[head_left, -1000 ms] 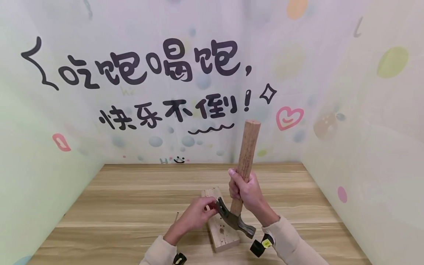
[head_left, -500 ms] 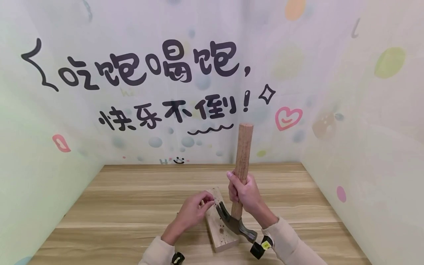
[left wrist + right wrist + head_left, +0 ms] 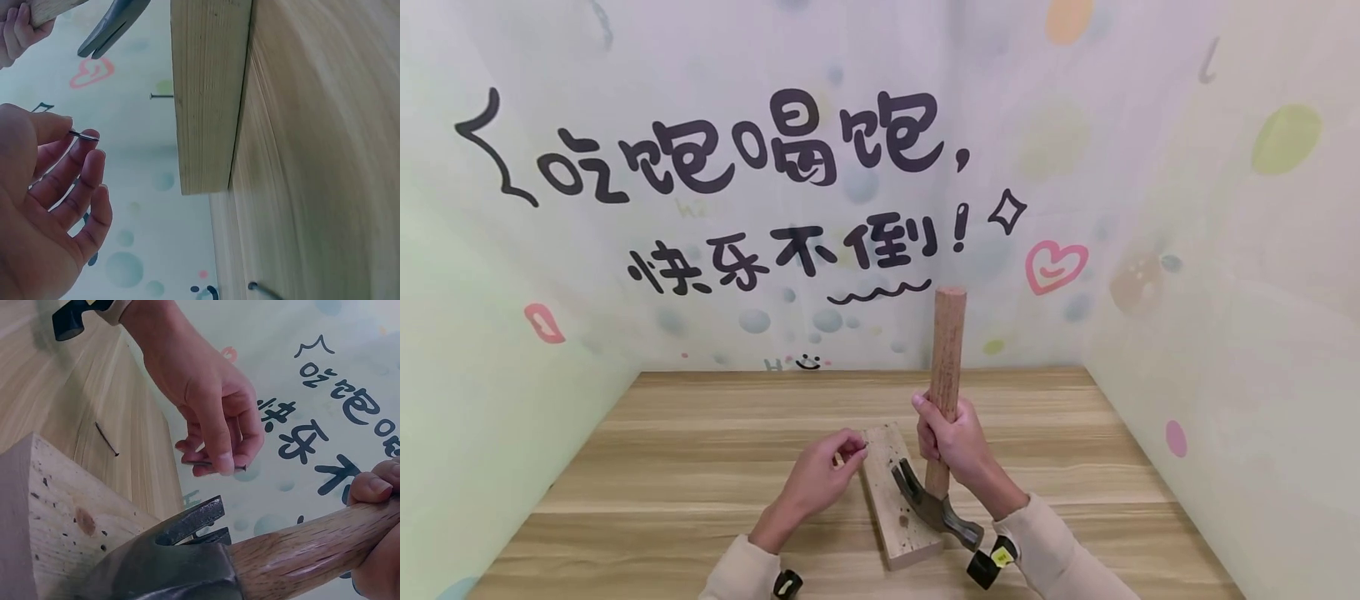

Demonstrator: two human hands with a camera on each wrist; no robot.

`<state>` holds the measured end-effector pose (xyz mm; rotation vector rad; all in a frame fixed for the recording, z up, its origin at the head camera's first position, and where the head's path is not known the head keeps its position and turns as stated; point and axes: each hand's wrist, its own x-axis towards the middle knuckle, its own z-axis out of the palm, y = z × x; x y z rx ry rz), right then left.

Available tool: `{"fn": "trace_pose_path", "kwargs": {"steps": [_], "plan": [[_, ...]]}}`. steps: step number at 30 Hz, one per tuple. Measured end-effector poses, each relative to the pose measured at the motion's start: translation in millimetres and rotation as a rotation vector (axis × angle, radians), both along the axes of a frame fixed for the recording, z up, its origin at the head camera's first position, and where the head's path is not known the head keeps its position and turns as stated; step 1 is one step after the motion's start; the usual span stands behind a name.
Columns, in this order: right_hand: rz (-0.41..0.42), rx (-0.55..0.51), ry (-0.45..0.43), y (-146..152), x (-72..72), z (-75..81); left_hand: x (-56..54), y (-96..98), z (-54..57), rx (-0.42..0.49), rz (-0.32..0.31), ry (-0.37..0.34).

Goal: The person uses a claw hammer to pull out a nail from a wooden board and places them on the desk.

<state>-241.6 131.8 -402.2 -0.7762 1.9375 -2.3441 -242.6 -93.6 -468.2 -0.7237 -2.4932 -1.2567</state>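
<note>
A small nail [image 3: 84,135] is pinched between thumb and fingertips of my left hand [image 3: 822,473], held at the left edge of a pale wooden block [image 3: 898,521]. My right hand [image 3: 953,437] grips the wooden handle of a claw hammer [image 3: 948,350], handle end up. The hammer's dark metal head hangs low over the block, its claw pointing toward the left hand. In the left wrist view, one nail [image 3: 162,96] stands straight out of the block's face. Small holes and a brown knot [image 3: 84,520] mark the top of the block.
A loose nail [image 3: 107,439] lies on the wood-grain table [image 3: 715,417] left of the block. Printed fabric walls [image 3: 587,275] enclose the table at the back and both sides. Black camera mounts [image 3: 983,571] stick out at both wrists.
My left hand has drawn back to the left, away from the hammer's claw. The hammer's handle has swung left to nearly upright, while the block stays in place.
</note>
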Motion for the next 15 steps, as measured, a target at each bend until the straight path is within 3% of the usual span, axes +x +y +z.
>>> {"fn": "trace_pose_path", "kwargs": {"steps": [7,15], "plan": [[-0.004,0.012,-0.004,1,-3.4,-5.1,-2.4,-21.3,-0.9,-0.007,0.051,-0.008],[-0.012,0.02,0.007,0,-4.7,-9.3,-2.0,-50.2,-4.9,-0.062,0.165,-0.052]]}}
